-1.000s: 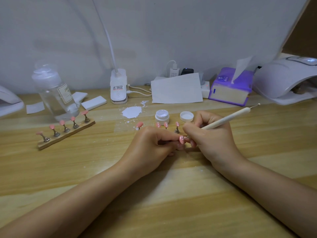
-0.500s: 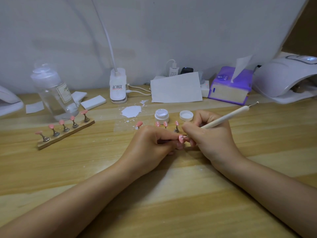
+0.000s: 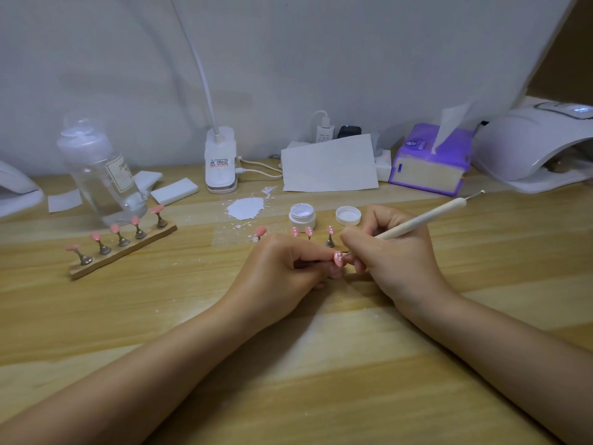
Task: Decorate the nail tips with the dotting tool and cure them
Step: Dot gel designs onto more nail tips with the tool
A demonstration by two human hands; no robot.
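My left hand [image 3: 285,268] pinches a pink nail tip [image 3: 338,259] at the tabletop's [image 3: 321,364] centre. My right hand [image 3: 398,261] grips the dotting tool [image 3: 417,221], its point touching that tip. The curing lamp [image 3: 529,146] sits at two o'clock.

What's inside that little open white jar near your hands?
The jar holds something white or pale, glossy at the top; its lid lies beside it. How deep the filling goes is hidden by the jar's opaque wall.
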